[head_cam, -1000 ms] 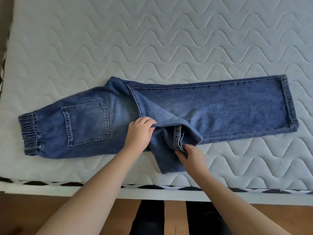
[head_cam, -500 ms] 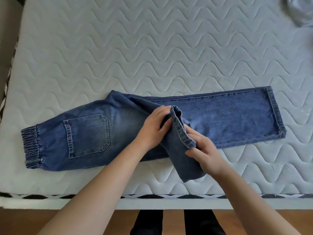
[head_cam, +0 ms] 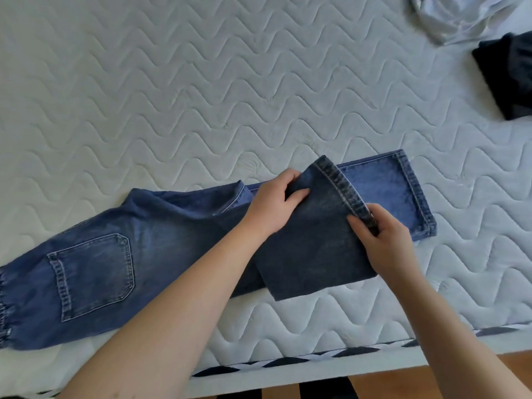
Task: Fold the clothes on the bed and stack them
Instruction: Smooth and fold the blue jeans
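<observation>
Jeans (head_cam: pixel 149 249) lie across the near part of the bed (head_cam: pixel 201 96), waistband off to my left at the frame edge, back pocket (head_cam: pixel 92 275) facing up. Nearest me I see the bed's lower border, a black and white patterned strip (head_cam: pixel 288 362), with wooden floor (head_cam: pixel 512 367) beyond it at the bottom right. My two bare forearms reach in from the bottom. Between my hands the upper leg (head_cam: pixel 311 240) is lifted and turned back, its hem (head_cam: pixel 342 185) standing up in a diagonal line. My right hand (head_cam: pixel 385 240) pinches the near end of that hem, thumb on the outer cloth and fingers curled behind it. My left hand (head_cam: pixel 273 203) grips the far edge of the same leg, thumb on top and fingers folded over the cloth. Under and behind the lifted part, the lower leg (head_cam: pixel 385 194) lies flat on the quilted cover, its hem pointing right, just past my right hand. Farther back, well apart from the jeans, a dark garment (head_cam: pixel 506 76) sits at the right edge. Beyond it, in the far right corner, a pale grey garment (head_cam: pixel 449 15) lies crumpled, partly cut off by the frame.
</observation>
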`<action>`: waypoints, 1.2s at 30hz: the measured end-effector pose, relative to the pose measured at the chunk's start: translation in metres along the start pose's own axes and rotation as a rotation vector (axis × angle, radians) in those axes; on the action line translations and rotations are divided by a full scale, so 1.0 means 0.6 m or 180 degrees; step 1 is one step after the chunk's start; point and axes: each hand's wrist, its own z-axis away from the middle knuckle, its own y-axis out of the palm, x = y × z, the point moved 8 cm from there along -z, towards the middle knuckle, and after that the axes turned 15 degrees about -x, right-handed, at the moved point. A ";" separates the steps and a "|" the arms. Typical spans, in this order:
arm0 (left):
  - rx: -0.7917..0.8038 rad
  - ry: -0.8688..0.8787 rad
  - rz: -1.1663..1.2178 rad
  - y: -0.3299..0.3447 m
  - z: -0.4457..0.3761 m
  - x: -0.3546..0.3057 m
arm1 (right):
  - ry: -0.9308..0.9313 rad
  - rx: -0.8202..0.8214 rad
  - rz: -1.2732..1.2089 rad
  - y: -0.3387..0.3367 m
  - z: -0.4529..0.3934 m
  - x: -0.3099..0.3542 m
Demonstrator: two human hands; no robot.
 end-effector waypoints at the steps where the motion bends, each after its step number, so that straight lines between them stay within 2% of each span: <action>1: 0.0050 0.0065 -0.0016 0.021 -0.013 -0.013 | 0.0073 -0.0034 0.0015 -0.013 -0.011 -0.017; 9: 0.0412 0.0369 -0.0379 0.190 -0.109 -0.087 | 0.0488 -0.0423 0.0319 -0.108 -0.100 -0.141; 15: 0.0574 0.0264 -0.0747 0.316 -0.171 -0.093 | 0.0791 -0.0373 0.0596 -0.135 -0.164 -0.238; 17: 0.0574 0.0224 -0.0893 0.348 -0.190 -0.088 | 0.0983 -0.0244 0.0481 -0.134 -0.178 -0.270; 19: 0.0504 0.0138 -0.1083 0.369 -0.211 -0.076 | 0.1242 0.0140 0.0414 -0.122 -0.183 -0.302; 21: 0.0502 0.0037 -0.1224 0.386 -0.228 -0.061 | 0.1304 0.0674 0.0741 -0.105 -0.176 -0.334; 23: 0.0556 -0.0035 -0.1341 0.403 -0.238 -0.053 | 0.1303 0.0851 0.0990 -0.103 -0.172 -0.353; 28: 0.0574 -0.0028 -0.1581 0.431 -0.254 -0.057 | 0.1543 0.0382 0.0743 -0.141 -0.173 -0.381; 32: 0.0794 0.0034 -0.1644 0.448 -0.254 -0.049 | 0.1688 0.0274 0.0617 -0.144 -0.153 -0.399; 36: 0.0707 0.0397 -0.2221 0.455 -0.251 -0.043 | 0.1540 0.0030 0.0837 -0.132 -0.146 -0.407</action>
